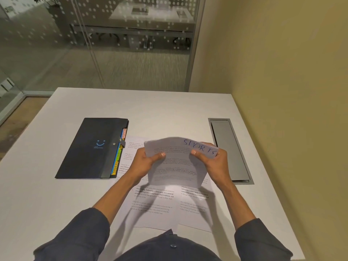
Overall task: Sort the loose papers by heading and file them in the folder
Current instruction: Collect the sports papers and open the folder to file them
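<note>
Gripping opposite edges, the left hand [145,162] and the right hand [212,159] are closed on a sheet headed SPORTS [178,161], which is held raised above the table [169,108] with its top curled toward the camera. Beneath it, loose printed papers [156,206] are spread flat and overlapping. Just to their left, a dark folder [90,147] is laid closed, with coloured tabs [117,161] seen protruding along its right edge, one marked SPORTS. A grey cable hatch [229,149] is set into the table at the right
</note>
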`<act>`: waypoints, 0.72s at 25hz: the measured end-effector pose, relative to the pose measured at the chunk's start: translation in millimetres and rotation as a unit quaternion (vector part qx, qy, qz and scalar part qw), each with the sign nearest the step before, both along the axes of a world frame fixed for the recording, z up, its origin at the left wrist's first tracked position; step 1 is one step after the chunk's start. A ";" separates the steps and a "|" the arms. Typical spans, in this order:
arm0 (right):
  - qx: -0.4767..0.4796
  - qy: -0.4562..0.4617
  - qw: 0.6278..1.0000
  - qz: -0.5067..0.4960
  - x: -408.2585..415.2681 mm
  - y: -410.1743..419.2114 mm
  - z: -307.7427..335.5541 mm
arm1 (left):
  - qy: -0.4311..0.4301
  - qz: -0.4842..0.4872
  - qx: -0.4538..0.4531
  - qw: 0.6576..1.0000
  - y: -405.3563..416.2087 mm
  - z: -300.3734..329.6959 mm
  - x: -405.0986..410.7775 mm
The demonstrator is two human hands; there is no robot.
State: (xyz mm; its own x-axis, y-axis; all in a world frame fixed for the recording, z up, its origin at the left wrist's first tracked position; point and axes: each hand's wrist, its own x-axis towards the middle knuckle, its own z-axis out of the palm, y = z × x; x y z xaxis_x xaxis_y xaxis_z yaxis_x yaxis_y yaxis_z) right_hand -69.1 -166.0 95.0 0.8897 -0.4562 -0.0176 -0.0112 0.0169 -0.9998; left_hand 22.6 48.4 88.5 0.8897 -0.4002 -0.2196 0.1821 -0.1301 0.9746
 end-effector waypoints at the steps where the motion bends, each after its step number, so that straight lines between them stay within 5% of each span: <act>1: 0.000 0.008 1.000 0.003 -1.0 -1.1 -3.8 | 0.004 -0.013 0.004 1.000 0.6 -3.0 -0.5; 18: -0.009 0.114 0.993 0.015 -9.5 11.8 -51.3 | 0.053 0.023 0.026 0.998 14.1 -29.1 -17.4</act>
State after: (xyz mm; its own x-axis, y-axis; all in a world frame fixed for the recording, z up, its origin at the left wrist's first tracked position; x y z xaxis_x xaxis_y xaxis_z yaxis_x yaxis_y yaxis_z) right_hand -78.5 -154.2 43.7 0.8771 -0.4311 -0.2116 -0.2372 -0.0058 -0.9714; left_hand 5.2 62.5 59.4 0.8773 -0.3452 -0.3335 0.2915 -0.1688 0.9416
